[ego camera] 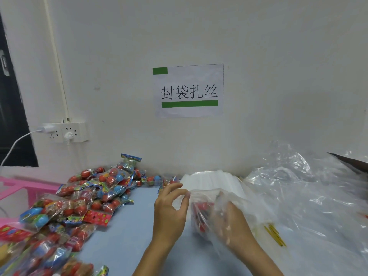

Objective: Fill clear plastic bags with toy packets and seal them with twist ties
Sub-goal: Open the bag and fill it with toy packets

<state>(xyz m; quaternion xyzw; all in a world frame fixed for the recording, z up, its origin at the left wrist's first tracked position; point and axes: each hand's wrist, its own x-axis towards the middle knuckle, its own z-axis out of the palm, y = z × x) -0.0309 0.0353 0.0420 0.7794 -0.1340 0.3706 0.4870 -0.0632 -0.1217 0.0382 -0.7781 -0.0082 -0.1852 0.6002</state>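
Clear bag point(201, 198), worktop point(129, 226) centre: left hand point(169, 212) pinches its mouth; right hand point(229, 224) inside, pushing red toy packet point(201, 214) (grip unclear). Risk: mouth slips, packet spills.

Two bare forearms reaching up from the lower edge, angled toward each other. Left hand point(169, 208) raised, palm turned rightward, thumb and forefinger pinching the rim of a thin clear plastic bag point(207, 198). Right hand point(229, 222) pushed inside that bag, seen blurred through the film, fingers seemingly curled round a red toy packet point(201, 212), though the grip itself hard to make out.
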